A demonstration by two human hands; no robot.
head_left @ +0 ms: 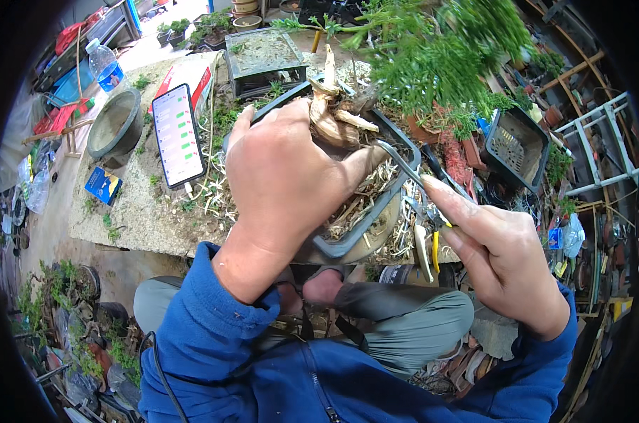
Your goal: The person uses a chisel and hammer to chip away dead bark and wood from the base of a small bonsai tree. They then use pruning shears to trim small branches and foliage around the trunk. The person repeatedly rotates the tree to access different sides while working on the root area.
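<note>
A bonsai tree with a bare, pale, stripped trunk and green foliage leans over a dark rectangular pot. My left hand is closed around the base of the trunk, its thumb lying below the wood; most of its fingertips are hidden. In my right hand, a slim metal carving tool is pinched between thumb and fingers. Its tip meets the wood near my left thumb. Pale wood shavings litter the pot and the slab around it. Beside the pot lie pliers with yellow-lined handles.
A phone leans upright on the stone slab, near a round grey pot and a small blue box. A water bottle stands farther left. At right are a black plastic basket and a metal frame.
</note>
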